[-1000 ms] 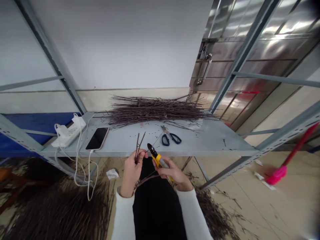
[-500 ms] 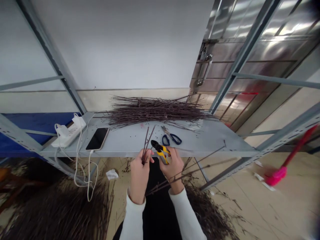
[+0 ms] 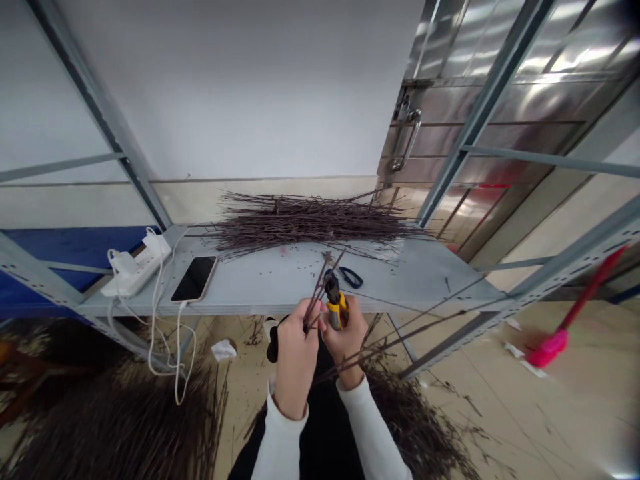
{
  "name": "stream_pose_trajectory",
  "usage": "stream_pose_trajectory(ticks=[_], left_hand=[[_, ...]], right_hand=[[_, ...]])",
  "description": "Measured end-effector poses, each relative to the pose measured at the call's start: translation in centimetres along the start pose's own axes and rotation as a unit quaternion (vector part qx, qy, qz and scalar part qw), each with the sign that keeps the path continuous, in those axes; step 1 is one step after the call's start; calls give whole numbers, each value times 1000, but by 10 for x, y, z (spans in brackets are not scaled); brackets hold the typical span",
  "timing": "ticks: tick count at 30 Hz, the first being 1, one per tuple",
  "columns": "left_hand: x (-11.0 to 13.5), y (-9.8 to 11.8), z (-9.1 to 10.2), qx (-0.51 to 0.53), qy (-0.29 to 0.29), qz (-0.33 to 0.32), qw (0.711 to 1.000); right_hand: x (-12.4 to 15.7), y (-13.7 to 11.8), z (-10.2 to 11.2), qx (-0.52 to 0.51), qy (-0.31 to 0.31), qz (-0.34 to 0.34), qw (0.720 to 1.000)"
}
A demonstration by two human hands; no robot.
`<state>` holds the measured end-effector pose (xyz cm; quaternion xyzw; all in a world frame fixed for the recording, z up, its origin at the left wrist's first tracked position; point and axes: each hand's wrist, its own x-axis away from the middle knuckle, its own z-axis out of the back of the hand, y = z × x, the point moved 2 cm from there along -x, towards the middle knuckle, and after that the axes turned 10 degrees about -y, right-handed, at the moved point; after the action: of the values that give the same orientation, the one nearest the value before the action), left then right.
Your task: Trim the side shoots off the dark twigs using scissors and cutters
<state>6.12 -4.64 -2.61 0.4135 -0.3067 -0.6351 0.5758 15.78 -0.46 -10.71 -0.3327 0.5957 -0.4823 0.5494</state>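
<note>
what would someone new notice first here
The eye goes first to the hands at bottom centre: the left hand pinches a few thin dark twigs, and the right hand grips yellow-handled cutters. Behind them, a long pile of twigs lies along the back of a grey metal shelf, and a dense heap of twigs covers the floor at lower left.

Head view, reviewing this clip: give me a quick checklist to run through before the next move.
1. Left hand grips the twigs: ok.
2. Right hand grips the yellow cutters: ok.
3. Cutter tips touching the twigs: cannot tell, they overlap in this view.
4. Scissors lie on the shelf, out of both hands: ok.
5. Phone and power strip lie on the shelf, left of the hands: ok.
</note>
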Motion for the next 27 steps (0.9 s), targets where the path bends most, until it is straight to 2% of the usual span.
stream_pose_trajectory(ticks=[2, 4, 7, 9, 12, 14, 19, 27], left_hand=[[1, -5, 6, -9, 10, 1, 1000], [1, -15, 17, -11, 41, 8, 999], [0, -34, 39, -15, 128, 35, 991], [-1, -44, 49, -15, 162, 43, 986], [-3, -49, 52, 6, 159, 44, 986], [-3, -47, 49, 20, 154, 41, 987], [-5, -42, 38, 42, 149, 29, 988], [-9, -45, 28, 58, 159, 39, 985]], right_hand=[[-6, 1, 2, -115, 48, -34, 992], [-15, 5, 15, -176, 104, -54, 977], [-25, 18, 54, -235, 190, -65, 951], [-26, 27, 85, -262, 251, -66, 929], [-23, 38, 121, -291, 319, -63, 900], [-21, 42, 132, -305, 345, -64, 885], [-22, 44, 126, -335, 343, -89, 873], [-27, 21, 97, -322, 283, -110, 897]])
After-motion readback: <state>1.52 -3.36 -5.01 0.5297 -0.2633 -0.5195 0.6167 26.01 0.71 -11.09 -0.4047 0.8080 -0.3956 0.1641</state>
